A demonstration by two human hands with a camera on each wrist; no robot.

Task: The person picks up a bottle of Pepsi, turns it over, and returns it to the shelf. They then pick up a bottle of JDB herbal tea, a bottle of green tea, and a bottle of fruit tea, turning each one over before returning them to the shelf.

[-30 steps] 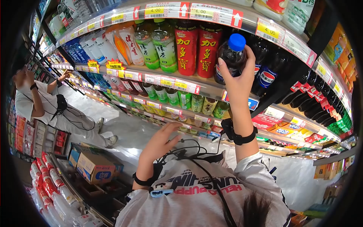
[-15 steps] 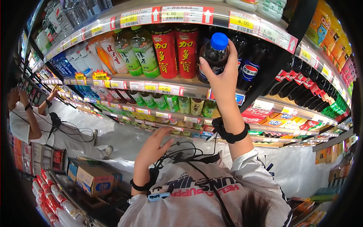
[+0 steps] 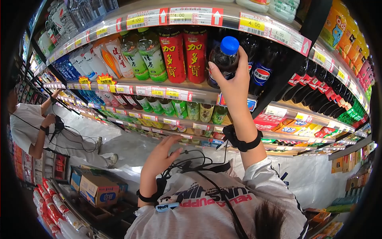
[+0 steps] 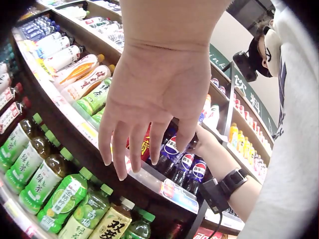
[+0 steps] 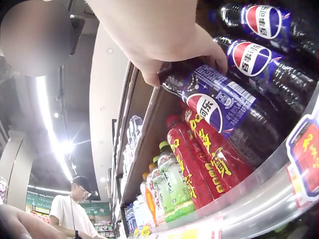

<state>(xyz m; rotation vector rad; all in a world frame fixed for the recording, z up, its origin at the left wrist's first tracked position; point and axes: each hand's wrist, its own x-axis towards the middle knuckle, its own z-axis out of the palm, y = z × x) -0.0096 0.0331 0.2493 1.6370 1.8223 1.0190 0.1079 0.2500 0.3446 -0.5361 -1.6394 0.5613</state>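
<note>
**Right hand [image 3: 234, 79] grips one dark plastic cola bottle [image 3: 222, 59]**

One long tan shelf [image 3: 202, 96] carries drinks. The held bottle is at its front, between two tall red bottles with yellow writing [image 3: 173, 55] and two other dark cola bottles with blue labels [image 3: 263, 69]. Two green tea bottles [image 3: 151, 55] stand beside the red ones. The right hand curls around the held bottle's upper part. The bare left hand [image 3: 159, 156] is lower, fingers stretched out. One round blue cap [image 3: 229, 45] tops the held bottle.
</note>
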